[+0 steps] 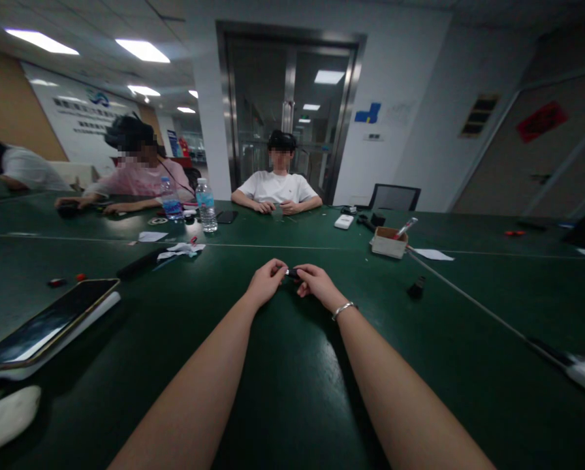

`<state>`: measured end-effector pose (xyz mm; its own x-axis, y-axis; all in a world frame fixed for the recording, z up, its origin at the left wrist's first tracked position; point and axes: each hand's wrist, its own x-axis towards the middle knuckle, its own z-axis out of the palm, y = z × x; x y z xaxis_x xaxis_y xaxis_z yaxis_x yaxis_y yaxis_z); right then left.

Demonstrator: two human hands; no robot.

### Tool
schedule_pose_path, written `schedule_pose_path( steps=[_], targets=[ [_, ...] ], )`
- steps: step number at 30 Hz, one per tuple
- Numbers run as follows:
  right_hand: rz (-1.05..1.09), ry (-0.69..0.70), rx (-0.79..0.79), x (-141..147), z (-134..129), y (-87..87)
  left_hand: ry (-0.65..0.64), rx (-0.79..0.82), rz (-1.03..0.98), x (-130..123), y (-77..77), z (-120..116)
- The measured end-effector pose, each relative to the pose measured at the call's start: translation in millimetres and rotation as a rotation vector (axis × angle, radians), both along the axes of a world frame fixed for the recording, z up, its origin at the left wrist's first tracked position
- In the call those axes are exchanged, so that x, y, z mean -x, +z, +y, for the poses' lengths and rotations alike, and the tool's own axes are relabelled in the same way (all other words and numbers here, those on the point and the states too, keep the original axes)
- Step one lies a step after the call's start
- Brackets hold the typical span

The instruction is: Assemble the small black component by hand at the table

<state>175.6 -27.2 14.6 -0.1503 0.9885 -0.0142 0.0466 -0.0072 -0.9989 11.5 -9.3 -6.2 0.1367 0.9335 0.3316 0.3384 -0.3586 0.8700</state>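
Observation:
Over the middle of the green table, both of my hands meet around a small black object with a silvery left end point(291, 273); its exact kind is too small to make out. The fingertips of my left hand point(267, 284) pinch the silvery end. My right hand point(316, 283), with a silver bracelet at the wrist, grips the black end between thumb and fingers. Part of the object is hidden by the fingers. To the right of my right hand, a small black item point(416, 287) stands on the table.
A phone point(52, 323) lies on a white block at left, above a white mouse-shaped item point(9, 418). Beyond are crumpled tissue point(182, 249), water bottles point(206, 207) and a small box point(389, 245) holding a pen. Several people wearing headsets sit around the green table point(283, 405).

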Motion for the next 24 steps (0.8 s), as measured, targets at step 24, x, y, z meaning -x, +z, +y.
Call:
schedule_pose_path(
  steps=[24],
  targets=[
    [0.002, 0.004, -0.008, 0.4, -2.2, 1.7, 0.005, 0.008, -0.009, 0.3, -3.9, 1.7]
  ],
)
